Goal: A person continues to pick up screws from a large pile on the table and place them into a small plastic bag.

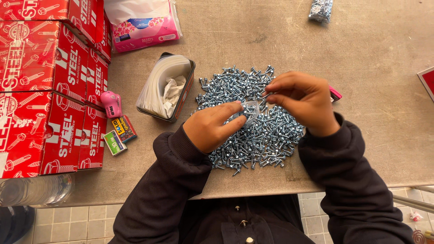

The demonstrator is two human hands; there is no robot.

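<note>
A large heap of small silver screws (253,117) lies on the grey table (361,68) in front of me. Over the heap, my left hand (212,126) pinches a small clear plastic bag (250,110) by its edge. My right hand (300,99) hovers just right of the bag, its fingertips pinched on a screw at the bag's mouth. Both sleeves are dark.
A metal tin (168,86) holding clear bags and crumpled paper stands left of the heap. Red cardboard boxes (45,86) are stacked at the far left, with a pink tape dispenser (111,103) and two matchboxes (120,135) beside them. A tissue pack (142,22) and a filled screw bag (321,10) lie at the back.
</note>
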